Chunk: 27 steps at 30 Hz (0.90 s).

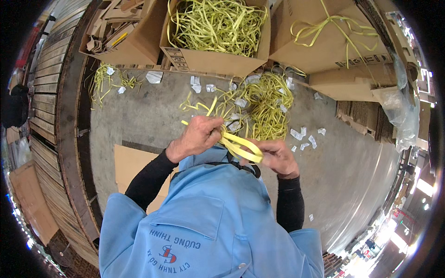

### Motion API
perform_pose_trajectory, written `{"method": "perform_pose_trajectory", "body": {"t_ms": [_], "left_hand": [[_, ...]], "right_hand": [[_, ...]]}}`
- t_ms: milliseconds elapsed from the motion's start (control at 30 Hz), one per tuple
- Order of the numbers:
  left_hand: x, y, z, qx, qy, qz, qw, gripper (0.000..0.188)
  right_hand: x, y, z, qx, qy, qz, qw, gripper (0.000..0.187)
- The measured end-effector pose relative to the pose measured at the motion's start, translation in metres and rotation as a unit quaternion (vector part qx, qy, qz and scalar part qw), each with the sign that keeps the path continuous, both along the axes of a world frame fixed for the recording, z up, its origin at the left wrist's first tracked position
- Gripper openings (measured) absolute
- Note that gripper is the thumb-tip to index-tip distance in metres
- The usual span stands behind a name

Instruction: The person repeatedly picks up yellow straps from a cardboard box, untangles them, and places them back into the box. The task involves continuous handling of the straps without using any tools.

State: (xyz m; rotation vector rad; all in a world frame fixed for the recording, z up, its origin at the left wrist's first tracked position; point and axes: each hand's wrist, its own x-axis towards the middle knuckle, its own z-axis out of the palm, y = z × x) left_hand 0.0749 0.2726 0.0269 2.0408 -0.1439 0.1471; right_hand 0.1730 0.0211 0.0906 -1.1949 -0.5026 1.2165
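Observation:
A yellow strap (241, 144), flat and narrow, is looped between my two hands in front of my waist. My left hand (197, 136) is closed round one end of the loops, and a short tip of strap sticks out on its far left side. At the other end, my right hand (277, 156) grips the strap with bent fingers, partly hidden behind the loops. Beyond my hands a tangled heap of yellow straps (271, 104) lies on the concrete floor, with loose strands trailing to the left.
A cardboard box (208, 61) full of yellow straps stands ahead. Left of it is a box (134, 48) of cardboard scraps; at right, a large carton (324, 55) carries loose straps. Slatted wood (46, 88) runs along the left. White paper scraps (296, 134) and flat cardboard (134, 167) lie on the floor.

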Motion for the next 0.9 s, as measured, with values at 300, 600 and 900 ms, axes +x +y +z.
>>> {"method": "perform_pose_trajectory", "body": {"t_ms": [300, 600, 900], "left_hand": [[0.011, -0.015, 0.031, 0.172, -0.093, -0.08, 0.977, 0.014], [-0.006, 0.03, 0.01, -0.14, 0.129, 0.085, 0.978, 0.005], [-0.004, -0.017, 0.006, -0.04, -0.111, 0.046, 0.992, 0.014]], "right_hand": [[0.002, 0.047, 0.021, -0.21, -0.446, 0.261, 0.83, 0.048], [-0.012, 0.001, 0.032, 0.034, -0.19, 0.019, 0.981, 0.028], [-0.012, 0.005, -0.014, -0.139, 0.335, 0.066, 0.929, 0.061]]}}
